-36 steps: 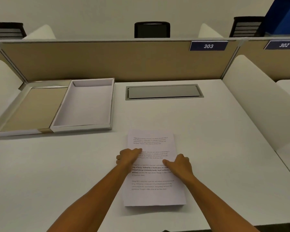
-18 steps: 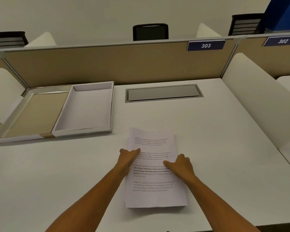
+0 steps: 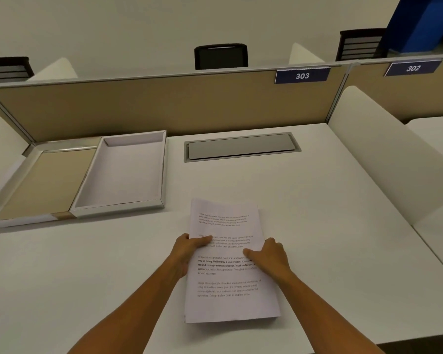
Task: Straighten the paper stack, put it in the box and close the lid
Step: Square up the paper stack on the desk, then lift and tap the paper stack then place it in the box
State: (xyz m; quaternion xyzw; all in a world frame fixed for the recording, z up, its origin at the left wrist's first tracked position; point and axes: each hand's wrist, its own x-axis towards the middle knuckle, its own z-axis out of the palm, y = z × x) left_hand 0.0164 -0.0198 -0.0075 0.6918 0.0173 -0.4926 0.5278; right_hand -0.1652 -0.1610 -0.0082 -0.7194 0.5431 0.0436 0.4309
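Observation:
A stack of printed white paper (image 3: 228,302) is held at the desk's near middle, its near edge lifted slightly off the surface. My left hand (image 3: 187,250) grips the stack's left edge, thumb on top. My right hand (image 3: 270,256) grips the right edge, thumb across the text. The open white box (image 3: 124,172) lies at the back left with nothing in it. Its hinged lid (image 3: 44,180), tan inside, lies flat open to the left of it.
A tan partition (image 3: 164,106) with a blue "303" label closes the back of the white desk (image 3: 330,238). A grey cable hatch (image 3: 241,147) sits behind the paper. A white side divider (image 3: 384,154) bounds the right. Black chairs stand beyond the partition.
Both hands moved from lying flat on the sheets to gripping the stack's left and right edges. The stack has lifted a little and its sides curl up.

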